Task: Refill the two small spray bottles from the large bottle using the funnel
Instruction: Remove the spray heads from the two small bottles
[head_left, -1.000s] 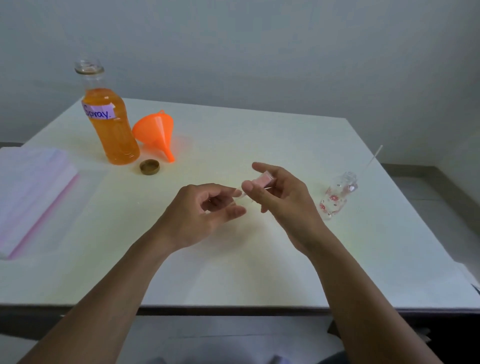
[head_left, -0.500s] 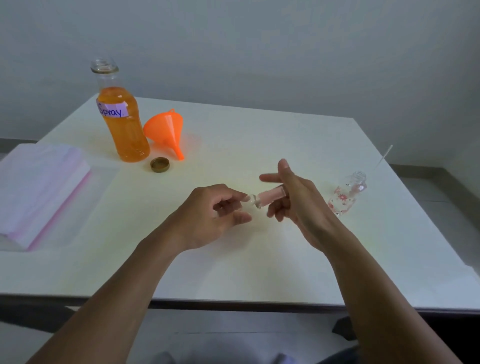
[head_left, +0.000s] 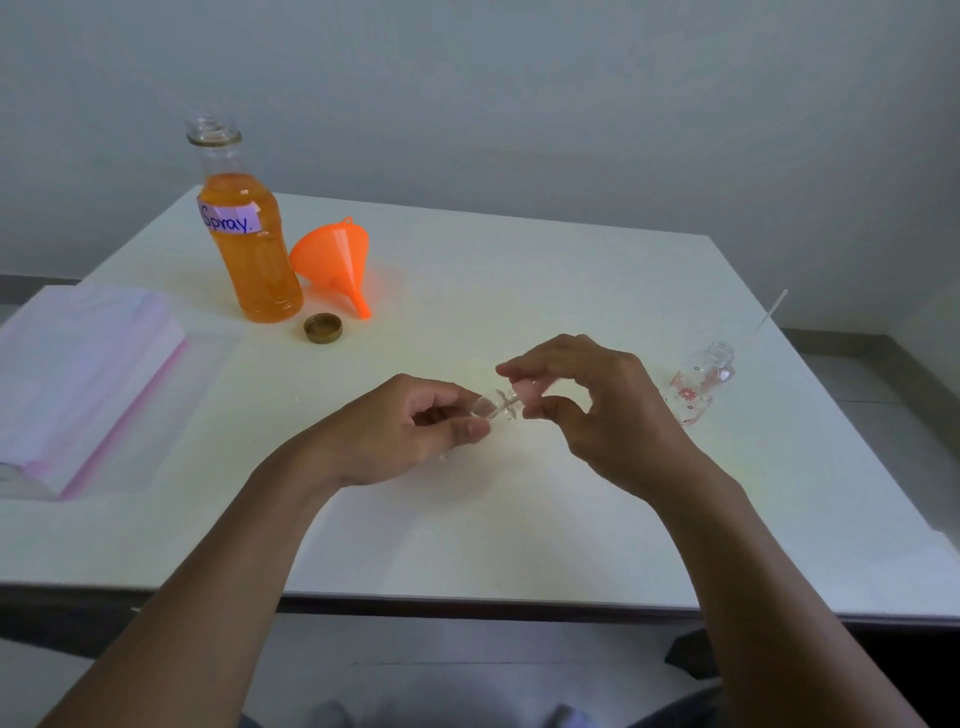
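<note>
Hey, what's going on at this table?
A person is pinching a small spray bottle between the fingers of the left hand and right hand, apparently working at its top. The large bottle of orange liquid stands open, its cap and the funnel lying beside it. A second small bottle sits uncapped at the right. No pouring is under way.

We count one large bottle of orange liquid, one funnel, one loose cap and one pink stack on one worktop. There is one small flowered bottle with one thin tube by it. Two hands, the left hand and the right hand, pinch one clear piece between them; we cannot tell what it is.
</note>
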